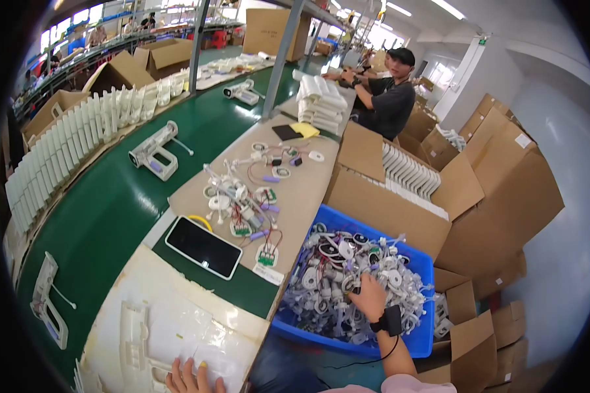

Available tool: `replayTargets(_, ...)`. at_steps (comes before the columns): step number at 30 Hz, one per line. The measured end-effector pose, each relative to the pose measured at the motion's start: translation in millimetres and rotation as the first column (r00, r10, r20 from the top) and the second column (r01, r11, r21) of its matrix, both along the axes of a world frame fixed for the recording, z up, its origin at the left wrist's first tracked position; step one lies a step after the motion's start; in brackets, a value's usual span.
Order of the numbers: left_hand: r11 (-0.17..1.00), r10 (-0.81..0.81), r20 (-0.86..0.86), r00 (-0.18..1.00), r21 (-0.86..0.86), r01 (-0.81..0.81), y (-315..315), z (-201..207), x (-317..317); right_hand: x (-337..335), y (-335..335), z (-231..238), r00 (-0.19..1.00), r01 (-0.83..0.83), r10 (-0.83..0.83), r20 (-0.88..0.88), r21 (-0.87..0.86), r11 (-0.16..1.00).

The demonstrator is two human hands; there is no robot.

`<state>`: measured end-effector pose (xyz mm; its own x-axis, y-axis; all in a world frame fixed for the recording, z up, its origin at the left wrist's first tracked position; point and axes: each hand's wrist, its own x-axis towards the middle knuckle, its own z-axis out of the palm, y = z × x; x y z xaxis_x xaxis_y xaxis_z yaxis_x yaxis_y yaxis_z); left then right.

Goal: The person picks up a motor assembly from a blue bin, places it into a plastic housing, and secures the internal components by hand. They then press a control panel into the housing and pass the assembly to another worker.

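Note:
My left hand [194, 378] rests with fingers apart at the lower edge, on a pale worn work sheet [196, 325]. Beside its fingertips lies a white plastic housing half [136, 340], shaped like a handle with a grip. My right hand [372, 299], with a black band and box on the wrist, reaches into a blue bin [421, 257]. The bin is heaped with small assemblies [328, 288] of white and clear plastic parts, tubes and wires. The right fingers are bent together among these parts; what they hold is mostly hidden.
A phone [204, 247] lies beyond the sheet, near wired circuit assemblies [239, 196]. On the green conveyor belt [118, 209] sit several white gun-shaped housings [156, 152]. White shells [65, 144] line its far side. Cardboard boxes [387, 196] stand right; a co-worker [390, 95] is beyond.

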<state>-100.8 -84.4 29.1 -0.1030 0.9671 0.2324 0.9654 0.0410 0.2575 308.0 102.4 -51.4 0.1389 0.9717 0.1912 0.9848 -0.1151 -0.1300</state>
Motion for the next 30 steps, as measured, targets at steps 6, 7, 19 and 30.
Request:
replayTargets(6, 1.0, 0.012, 0.03, 0.999, -0.004, -0.012, -14.4, -0.2, -5.4, 28.6, 28.1, -3.1, 0.936, -0.005, 0.029, -0.352, 0.069, 0.998)
replayTargets(7, 1.0, 0.015, 0.036, 0.999, -0.005, -0.015, -16.9, 0.0, -6.2, 25.5, 38.0, -0.2, 0.909, 0.07, -0.063, -0.412, 0.002, 0.998)
replayTargets(19, 0.999, -0.034, 0.083, 0.996, 0.034, 0.031, -32.3, -0.1, -13.0, 41.0, 47.3, 26.6, 0.412, 0.255, 0.221, -0.884, 0.345, 0.903)
replayTargets(30, 0.995, -0.071, 0.12, 0.99, 0.084, 0.061, -41.0, -7.8, -9.5, -33.5, 73.4, 231.0, 0.576, 0.196, 0.718, -0.391, 0.919, 0.342)
